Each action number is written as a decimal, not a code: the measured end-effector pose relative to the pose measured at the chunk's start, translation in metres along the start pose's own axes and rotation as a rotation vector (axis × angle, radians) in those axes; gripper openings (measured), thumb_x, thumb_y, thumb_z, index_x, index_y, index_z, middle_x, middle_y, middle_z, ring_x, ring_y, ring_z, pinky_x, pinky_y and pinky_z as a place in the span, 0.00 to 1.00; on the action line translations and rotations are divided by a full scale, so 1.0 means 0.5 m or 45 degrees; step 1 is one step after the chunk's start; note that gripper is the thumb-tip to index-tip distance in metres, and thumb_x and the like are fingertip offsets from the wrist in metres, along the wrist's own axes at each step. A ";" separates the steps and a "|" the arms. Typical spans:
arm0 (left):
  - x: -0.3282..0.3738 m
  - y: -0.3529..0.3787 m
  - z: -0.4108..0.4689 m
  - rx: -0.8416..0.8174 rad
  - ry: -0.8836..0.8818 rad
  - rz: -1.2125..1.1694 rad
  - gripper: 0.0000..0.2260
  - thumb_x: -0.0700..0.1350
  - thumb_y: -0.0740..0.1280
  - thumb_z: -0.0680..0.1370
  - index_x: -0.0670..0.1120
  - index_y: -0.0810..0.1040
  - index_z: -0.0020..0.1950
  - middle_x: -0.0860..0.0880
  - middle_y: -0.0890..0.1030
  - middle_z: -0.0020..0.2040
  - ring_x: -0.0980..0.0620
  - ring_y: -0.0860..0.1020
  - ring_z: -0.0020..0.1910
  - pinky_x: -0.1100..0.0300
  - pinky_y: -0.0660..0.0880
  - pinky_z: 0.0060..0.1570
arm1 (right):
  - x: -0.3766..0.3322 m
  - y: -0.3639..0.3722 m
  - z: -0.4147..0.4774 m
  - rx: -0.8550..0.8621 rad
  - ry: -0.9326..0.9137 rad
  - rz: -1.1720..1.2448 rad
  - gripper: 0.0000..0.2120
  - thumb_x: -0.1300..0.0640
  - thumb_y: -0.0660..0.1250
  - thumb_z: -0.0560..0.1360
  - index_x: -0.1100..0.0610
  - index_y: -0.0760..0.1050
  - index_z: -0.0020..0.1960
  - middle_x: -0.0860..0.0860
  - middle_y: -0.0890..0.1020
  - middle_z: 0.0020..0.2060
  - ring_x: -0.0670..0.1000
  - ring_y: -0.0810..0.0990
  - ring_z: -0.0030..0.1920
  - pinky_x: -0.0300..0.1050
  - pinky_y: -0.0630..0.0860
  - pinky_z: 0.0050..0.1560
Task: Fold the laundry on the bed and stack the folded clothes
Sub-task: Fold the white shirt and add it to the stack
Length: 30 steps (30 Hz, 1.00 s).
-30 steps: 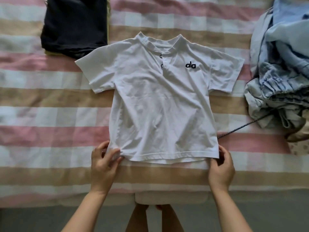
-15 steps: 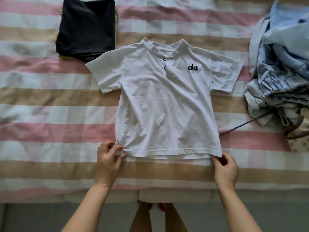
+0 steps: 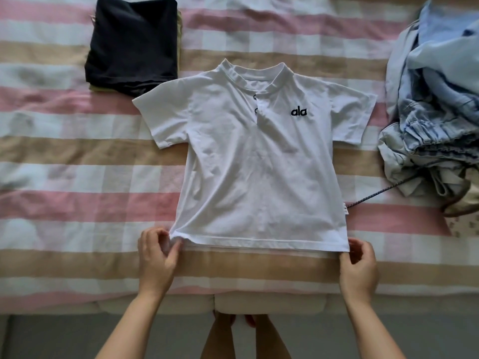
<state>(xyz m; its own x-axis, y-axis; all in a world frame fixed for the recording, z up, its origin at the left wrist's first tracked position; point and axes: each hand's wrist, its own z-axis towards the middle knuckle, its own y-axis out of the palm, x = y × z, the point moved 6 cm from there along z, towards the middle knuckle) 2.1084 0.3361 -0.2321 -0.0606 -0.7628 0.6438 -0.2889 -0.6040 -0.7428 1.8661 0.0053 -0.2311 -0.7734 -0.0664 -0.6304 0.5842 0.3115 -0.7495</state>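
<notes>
Smoothing comes first: white shirt (image 3: 259, 164) lies face-up on the bed (image 3: 64, 151), left hand (image 3: 156, 257) and right hand (image 3: 359, 265) apparently pinching its hem corners. Next, fold the sides inward, then add it to the dark folded stack (image 3: 132, 42).

White shirt (image 3: 259, 164) chest logo: "ala", possibly "alo".
</notes>
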 end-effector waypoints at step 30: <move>0.109 0.069 0.337 0.288 -0.643 -0.463 0.12 0.45 0.68 0.75 0.40 0.76 0.34 0.42 0.79 0.34 0.51 0.70 0.33 0.64 0.66 0.31 | -0.243 0.141 0.263 0.105 0.123 -0.295 0.15 0.52 0.61 0.77 0.59 0.75 0.58 0.61 0.73 0.59 0.63 0.65 0.63 0.59 0.64 0.59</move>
<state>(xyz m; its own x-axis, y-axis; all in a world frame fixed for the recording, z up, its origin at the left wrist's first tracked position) 2.2560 0.2348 -0.2534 0.4745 -0.4822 0.7365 0.0049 -0.8352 -0.5500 2.0335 -0.0892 -0.2340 -0.9065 -0.0345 -0.4209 0.4039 0.2197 -0.8880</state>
